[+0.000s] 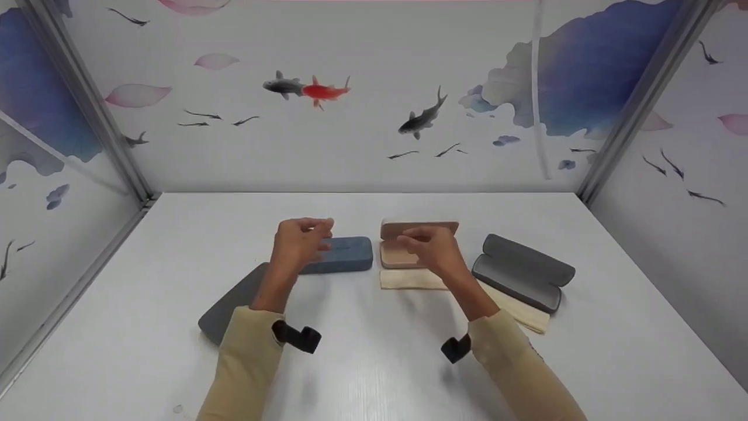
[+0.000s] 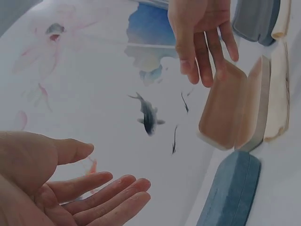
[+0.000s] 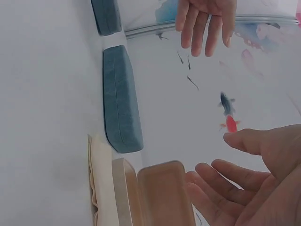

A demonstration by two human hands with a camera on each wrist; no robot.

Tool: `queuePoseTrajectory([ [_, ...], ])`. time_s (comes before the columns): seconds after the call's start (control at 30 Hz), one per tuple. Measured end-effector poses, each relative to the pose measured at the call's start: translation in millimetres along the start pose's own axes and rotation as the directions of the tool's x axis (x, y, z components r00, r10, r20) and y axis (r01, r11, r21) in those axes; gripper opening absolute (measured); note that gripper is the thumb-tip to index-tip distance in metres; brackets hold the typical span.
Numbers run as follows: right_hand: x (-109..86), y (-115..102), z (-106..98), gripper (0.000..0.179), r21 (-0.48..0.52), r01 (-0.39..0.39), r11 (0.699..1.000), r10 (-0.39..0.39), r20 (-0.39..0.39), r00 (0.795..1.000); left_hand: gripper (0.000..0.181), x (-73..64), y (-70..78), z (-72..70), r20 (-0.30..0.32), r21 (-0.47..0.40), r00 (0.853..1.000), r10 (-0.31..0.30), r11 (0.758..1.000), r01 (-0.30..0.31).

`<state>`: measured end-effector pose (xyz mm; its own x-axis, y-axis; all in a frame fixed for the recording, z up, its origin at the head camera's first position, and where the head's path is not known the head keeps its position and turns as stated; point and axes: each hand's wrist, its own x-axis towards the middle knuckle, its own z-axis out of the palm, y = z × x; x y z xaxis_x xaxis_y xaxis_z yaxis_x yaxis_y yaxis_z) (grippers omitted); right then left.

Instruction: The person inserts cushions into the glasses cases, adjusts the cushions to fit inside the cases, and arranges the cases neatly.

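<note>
My left hand (image 1: 295, 242) hovers with relaxed fingers in front of the closed blue glasses case (image 1: 352, 254), hiding its left part in the head view. In the left wrist view that hand's fingers are spread and hold nothing. My right hand (image 1: 437, 248) hangs in the air before the open tan glasses case (image 1: 396, 254), covering part of it. Its fingers (image 3: 230, 181) are loosely bent with nothing between them. Just in front of the tan case lies a folded cream cloth (image 1: 412, 279).
An open dark grey glasses case (image 1: 520, 272) lies at the right, with another cream cloth (image 1: 526, 313) along its near side. The left forearm partly covers a closed dark grey case (image 1: 225, 310). Printed panels (image 1: 362, 164) border the white table (image 1: 374, 368) at the back and sides.
</note>
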<state>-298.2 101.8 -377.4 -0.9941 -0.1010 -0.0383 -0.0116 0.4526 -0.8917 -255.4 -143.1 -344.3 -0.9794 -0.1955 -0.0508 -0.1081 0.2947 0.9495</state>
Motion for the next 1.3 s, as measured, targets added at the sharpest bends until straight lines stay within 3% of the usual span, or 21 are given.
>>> queuePoseTrajectory([
  [0.37,-6.1,18,-24,0.033,0.022,0.007,1.000,-0.006,-0.027,1.000,0.032,-7.3,-0.6,39.0,0.031,-0.113,0.999,-0.038,0.993,0.041],
  [0.7,-4.0,39,-41,0.034,0.043,-0.018,0.999,0.021,-0.065,0.998,0.027,-7.3,-9.3,66.4,0.084,-0.218,0.996,-0.019,0.975,0.037],
  [0.93,-2.6,54,-49,0.029,0.045,-0.048,0.998,0.053,-0.116,0.992,0.025,-4.4,-20.5,90.6,0.074,-0.178,0.997,-0.020,0.983,0.033],
  [1.3,4.7,68,-56,0.028,0.057,-0.132,0.990,0.136,-0.088,0.987,0.022,3.1,-41.2,107.6,0.057,-0.072,0.991,-0.124,0.989,0.127],
])
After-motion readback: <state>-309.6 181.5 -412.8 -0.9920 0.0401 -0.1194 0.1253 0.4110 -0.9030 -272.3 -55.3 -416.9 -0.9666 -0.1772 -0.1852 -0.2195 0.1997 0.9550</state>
